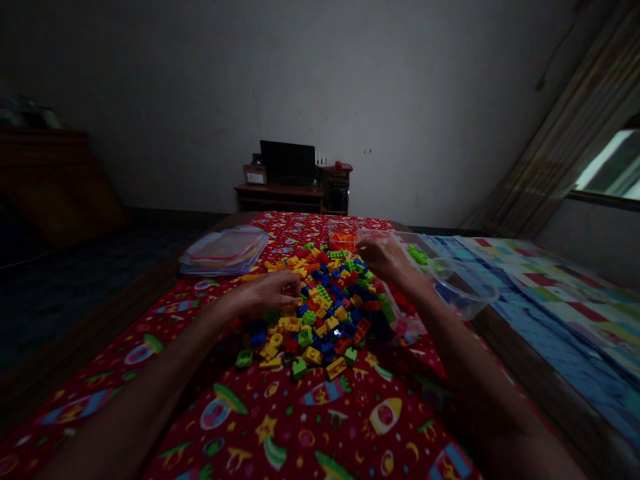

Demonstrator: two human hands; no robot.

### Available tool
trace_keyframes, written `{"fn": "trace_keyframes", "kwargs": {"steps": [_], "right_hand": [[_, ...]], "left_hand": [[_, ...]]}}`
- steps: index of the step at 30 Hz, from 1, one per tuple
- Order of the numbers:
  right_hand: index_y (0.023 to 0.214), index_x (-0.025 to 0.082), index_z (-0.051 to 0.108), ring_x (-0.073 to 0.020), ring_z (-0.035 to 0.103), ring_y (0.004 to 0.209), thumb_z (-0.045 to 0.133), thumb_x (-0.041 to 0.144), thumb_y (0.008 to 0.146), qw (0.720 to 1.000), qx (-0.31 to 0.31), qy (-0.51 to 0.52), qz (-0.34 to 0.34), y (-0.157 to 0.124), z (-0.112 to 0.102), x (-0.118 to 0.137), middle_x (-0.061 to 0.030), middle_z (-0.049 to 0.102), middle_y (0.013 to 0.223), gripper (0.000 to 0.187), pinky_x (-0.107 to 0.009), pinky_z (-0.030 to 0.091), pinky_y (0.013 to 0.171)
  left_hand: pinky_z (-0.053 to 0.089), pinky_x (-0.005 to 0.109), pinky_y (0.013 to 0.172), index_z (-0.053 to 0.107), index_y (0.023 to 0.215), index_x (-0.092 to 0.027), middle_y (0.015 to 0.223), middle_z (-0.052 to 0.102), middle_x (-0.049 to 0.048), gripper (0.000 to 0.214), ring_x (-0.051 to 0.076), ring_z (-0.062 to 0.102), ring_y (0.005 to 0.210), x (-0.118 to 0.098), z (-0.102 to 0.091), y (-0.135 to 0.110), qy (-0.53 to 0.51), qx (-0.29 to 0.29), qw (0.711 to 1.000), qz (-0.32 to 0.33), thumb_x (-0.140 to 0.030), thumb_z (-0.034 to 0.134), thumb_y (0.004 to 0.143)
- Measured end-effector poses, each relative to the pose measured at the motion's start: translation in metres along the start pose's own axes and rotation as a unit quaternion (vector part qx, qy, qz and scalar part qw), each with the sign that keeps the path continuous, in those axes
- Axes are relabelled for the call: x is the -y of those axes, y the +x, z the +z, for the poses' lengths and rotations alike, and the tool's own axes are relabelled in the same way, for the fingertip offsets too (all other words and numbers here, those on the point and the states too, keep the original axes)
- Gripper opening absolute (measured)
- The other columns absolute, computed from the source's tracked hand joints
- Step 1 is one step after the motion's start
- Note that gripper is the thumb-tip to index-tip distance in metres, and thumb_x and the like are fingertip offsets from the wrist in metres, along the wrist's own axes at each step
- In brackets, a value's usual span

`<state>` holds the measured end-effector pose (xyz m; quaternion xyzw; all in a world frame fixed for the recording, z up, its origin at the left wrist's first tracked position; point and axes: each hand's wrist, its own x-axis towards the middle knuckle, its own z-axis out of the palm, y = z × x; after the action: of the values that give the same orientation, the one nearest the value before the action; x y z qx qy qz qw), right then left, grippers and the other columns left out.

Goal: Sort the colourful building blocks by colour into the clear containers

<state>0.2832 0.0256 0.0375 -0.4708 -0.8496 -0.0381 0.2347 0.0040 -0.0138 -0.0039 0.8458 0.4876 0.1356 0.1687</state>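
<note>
Red cloth (350, 407) spreads wide before the brick pile (323, 310), near whose side edges both hands (277, 291) (383, 259) curl, their grip unclear.

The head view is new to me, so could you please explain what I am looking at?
Gladly. There is no machine here: a person works with two bare hands, and the one picture comes from a camera worn on the head, looking forward and down, so both forearms reach in from below. On a red patterned cloth lies a heap of mixed toy bricks. A stack of what look like lids lies to the left; a clear bowl is to the right. The left hand is at the heap's left side, the right hand at its far right edge. Whether either grip holds a brick is too dim to tell.
</note>
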Motion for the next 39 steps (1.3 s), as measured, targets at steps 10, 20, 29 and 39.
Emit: {"fn": "trace_keyframes", "kwargs": {"steps": [10, 20, 29, 39], "right_hand": [[0.092, 0.017, 0.067, -0.0114, 0.049, 0.059, 0.045, 0.017, 0.088, 0.992, 0.091, -0.001, -0.084, -0.024, 0.018, 0.06, -0.0059, 0.064, 0.072, 0.022, -0.023, 0.027, 0.055], [0.091, 0.017, 0.066, -0.0091, 0.048, 0.058, 0.047, 0.024, 0.09, 0.983, 0.066, 0.078, -0.15, -0.027, 0.03, 0.056, -0.003, 0.064, 0.073, 0.02, -0.021, 0.026, 0.055], [0.081, 0.017, 0.066, -0.0113, 0.048, 0.057, 0.049, 0.029, 0.087, 1.0, 0.003, 0.004, 0.0, -0.015, 0.014, 0.003, -0.0043, 0.063, 0.067, 0.022, -0.023, 0.028, 0.054], [0.109, 0.01, 0.062, -0.0191, 0.06, 0.081, 0.049, 0.019, 0.084, 0.992, -0.075, 0.029, 0.098, -0.004, 0.019, -0.056, -0.0137, 0.068, 0.092, 0.03, -0.027, 0.041, 0.071]], "left_hand": [[0.046, 0.025, 0.062, 0.067, 0.082, -0.019, 0.073, 0.068, 0.0001, 0.026, 0.017, 0.061, 0.068, -0.014, 0.002, 0.001, -0.09, -0.074, 0.993, -0.038, -0.041, 0.063, 0.068], [0.053, 0.036, 0.073, 0.05, 0.122, -0.019, 0.083, 0.07, 0.0017, 0.072, 0.02, 0.067, 0.077, -0.027, 0.017, 0.014, -0.35, -0.096, 0.929, -0.073, -0.039, 0.074, 0.057], [0.05, 0.033, 0.085, 0.068, 0.102, -0.019, 0.107, 0.069, 0.0061, 0.036, 0.024, 0.063, 0.097, -0.035, 0.018, 0.006, -0.121, -0.094, 0.988, -0.005, -0.041, 0.06, 0.075], [0.046, 0.031, 0.088, 0.069, 0.095, -0.018, 0.1, 0.066, 0.0086, 0.021, 0.021, 0.061, 0.095, -0.03, 0.032, 0.012, -0.005, -0.045, 0.996, 0.076, -0.018, 0.06, 0.076]]}}
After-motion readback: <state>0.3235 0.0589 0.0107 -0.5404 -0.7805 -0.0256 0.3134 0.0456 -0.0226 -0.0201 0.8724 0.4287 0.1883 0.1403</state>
